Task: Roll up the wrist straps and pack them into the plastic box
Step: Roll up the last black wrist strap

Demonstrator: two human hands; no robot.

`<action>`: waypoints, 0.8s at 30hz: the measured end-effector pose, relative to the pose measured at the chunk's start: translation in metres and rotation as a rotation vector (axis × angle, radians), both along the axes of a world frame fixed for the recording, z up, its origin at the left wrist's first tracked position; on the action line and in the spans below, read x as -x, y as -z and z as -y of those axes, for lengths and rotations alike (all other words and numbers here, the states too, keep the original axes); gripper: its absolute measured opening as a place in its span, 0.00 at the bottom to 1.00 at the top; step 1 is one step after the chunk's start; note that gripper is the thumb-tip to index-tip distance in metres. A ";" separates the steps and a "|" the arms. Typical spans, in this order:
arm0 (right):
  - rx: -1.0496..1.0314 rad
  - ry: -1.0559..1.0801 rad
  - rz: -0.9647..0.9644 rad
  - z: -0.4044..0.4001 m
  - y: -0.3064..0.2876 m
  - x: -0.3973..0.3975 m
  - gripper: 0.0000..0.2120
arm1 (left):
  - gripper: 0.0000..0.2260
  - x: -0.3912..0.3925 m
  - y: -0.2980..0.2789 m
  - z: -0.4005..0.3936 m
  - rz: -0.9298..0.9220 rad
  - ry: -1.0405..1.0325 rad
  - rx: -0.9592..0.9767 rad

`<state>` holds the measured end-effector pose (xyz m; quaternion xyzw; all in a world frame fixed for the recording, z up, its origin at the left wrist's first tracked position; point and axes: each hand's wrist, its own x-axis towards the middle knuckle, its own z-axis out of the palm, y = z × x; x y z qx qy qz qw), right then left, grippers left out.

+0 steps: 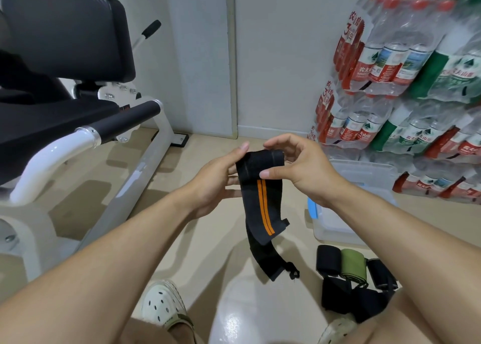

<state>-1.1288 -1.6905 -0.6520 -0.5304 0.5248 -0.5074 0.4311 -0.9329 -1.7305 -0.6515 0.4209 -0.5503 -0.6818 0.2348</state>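
A black wrist strap [260,203] with two orange stripes hangs in front of me, its top end folded over. My left hand [216,179] holds the strap's left edge near the top, thumb on the fold. My right hand [299,166] pinches the folded top from the right, thumb on the front. The strap's free tail with a small loop dangles above the floor. The clear plastic box [364,177] with a blue latch sits on the floor, partly behind my right forearm. More straps [348,278], black and olive green, lie in a heap near my right knee.
A black and white gym machine [78,109] fills the left side. Shrink-wrapped packs of water bottles [406,83] are stacked at the right against the wall. My white clog [164,304] stands on the beige floor below the strap.
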 end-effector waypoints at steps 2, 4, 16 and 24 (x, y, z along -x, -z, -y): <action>0.016 0.011 -0.003 0.001 -0.001 -0.001 0.24 | 0.22 0.003 0.001 -0.001 0.022 -0.004 -0.010; 0.030 0.021 -0.003 0.001 -0.002 -0.003 0.24 | 0.22 0.006 0.001 -0.003 0.041 -0.002 0.007; 0.058 0.039 0.034 -0.002 -0.004 -0.008 0.23 | 0.12 0.010 -0.008 -0.010 -0.022 -0.032 -0.017; 0.072 0.050 0.079 -0.003 -0.005 -0.009 0.24 | 0.11 0.010 -0.012 -0.010 -0.023 0.004 -0.071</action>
